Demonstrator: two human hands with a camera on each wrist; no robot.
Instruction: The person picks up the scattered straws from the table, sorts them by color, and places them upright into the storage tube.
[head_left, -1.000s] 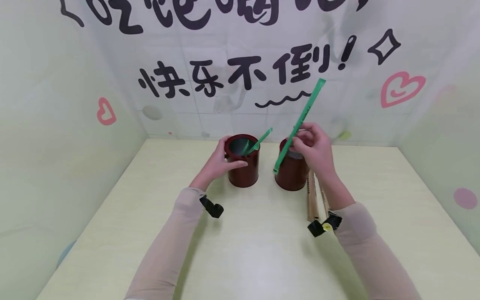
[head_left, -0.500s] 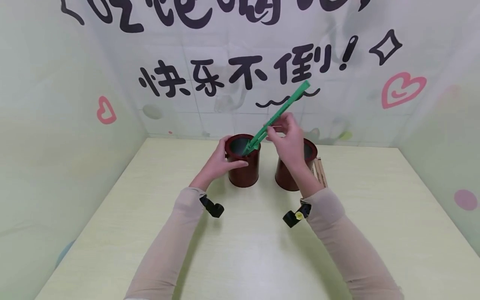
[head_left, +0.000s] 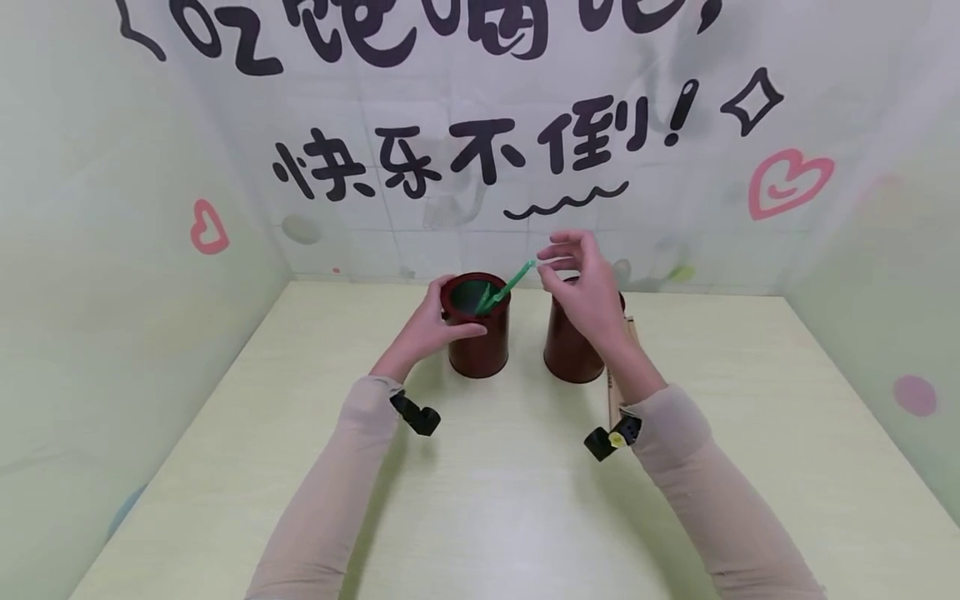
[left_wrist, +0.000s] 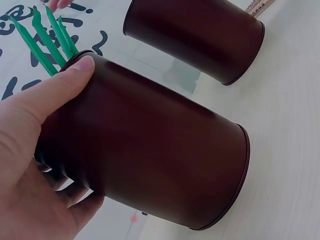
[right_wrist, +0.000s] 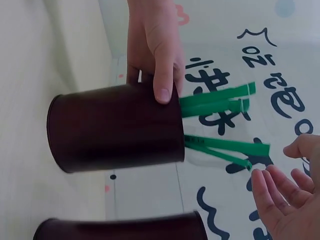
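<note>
My left hand (head_left: 433, 332) grips a dark red cylindrical canister (left_wrist: 150, 145) standing upright on the table, thumb across its near side near the rim and fingers round the far side. Several long green wrapped strips (right_wrist: 220, 102) stand in this canister, their ends poking out above the rim. Just right of those ends, my right hand (head_left: 581, 287) hovers with fingers parted and nothing between them. A second dark red canister (head_left: 570, 346) stands to the right, partly hidden behind that hand.
Long brown printed strips (head_left: 613, 396) lie on the table (head_left: 495, 500) beside the second canister, partly covered by the right forearm. Behind stands a white wall sheet (head_left: 420, 200) with black lettering. Small cameras (head_left: 416, 414) are strapped to both wrists.
The right hand has carried a long green strip leftward from over the second canister into the first one and let it go. The left hand has kept its grip.
</note>
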